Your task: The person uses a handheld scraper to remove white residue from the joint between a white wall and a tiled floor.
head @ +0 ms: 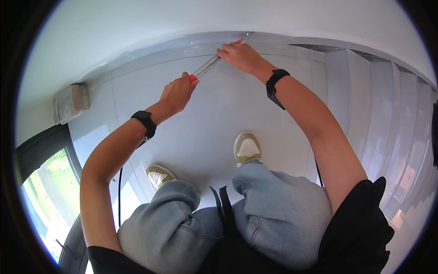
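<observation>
A long tool with a silvery metal shaft [208, 66] and red grip sections slants up and right across the view. My left hand [176, 90] is closed around its lower end, by a red grip [193, 78]. Farther along, my right hand [239, 57] grasps the shaft near its upper end, where another red part [239, 41] shows past the fingers. The small metal tip [248, 34] lies at the grey skirting [205, 38] along the wall's foot; whether it touches is too small to tell. My palms hide parts of the tool.
A white wall [219, 15] rises ahead above the pale tiled floor [219, 113]. Grey stair steps [359, 75] climb on the right. To the left, a rough block [71, 102] juts out beside a dark-framed window or door [44, 144]. My shoes [247, 145] stand on the tiles.
</observation>
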{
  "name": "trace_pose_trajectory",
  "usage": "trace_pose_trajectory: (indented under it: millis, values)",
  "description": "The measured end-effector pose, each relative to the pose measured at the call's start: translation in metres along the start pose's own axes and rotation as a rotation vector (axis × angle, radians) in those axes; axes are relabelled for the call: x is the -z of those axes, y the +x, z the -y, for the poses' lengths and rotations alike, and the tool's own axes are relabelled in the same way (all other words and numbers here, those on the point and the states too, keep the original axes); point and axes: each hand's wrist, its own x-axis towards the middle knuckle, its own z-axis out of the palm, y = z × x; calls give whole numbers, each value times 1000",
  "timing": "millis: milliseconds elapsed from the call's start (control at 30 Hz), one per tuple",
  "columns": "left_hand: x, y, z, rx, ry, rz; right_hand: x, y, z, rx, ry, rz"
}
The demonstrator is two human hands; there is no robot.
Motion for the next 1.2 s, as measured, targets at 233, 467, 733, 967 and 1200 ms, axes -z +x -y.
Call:
trace_pose_trajectory:
  millis: [233, 467, 733, 967, 1200]
  values:
    - [-2, 40, -74, -37, 8, 14, 13, -53, -63, -28, 25, 29]
    - [-21, 51, -87, -54, 26, -6, 9, -71, -78, -19, 1, 20]
    - [-33, 51, -70, -33, 26, -25, -9, -70, -63, -35, 9, -73]
    - [-38, 19, -33, 33, 83, -98, -13, -39, -29, 62, 55, -110]
    - [-94, -15, 29, -86, -22, -157, -51, -39, 40, 41, -12, -68]
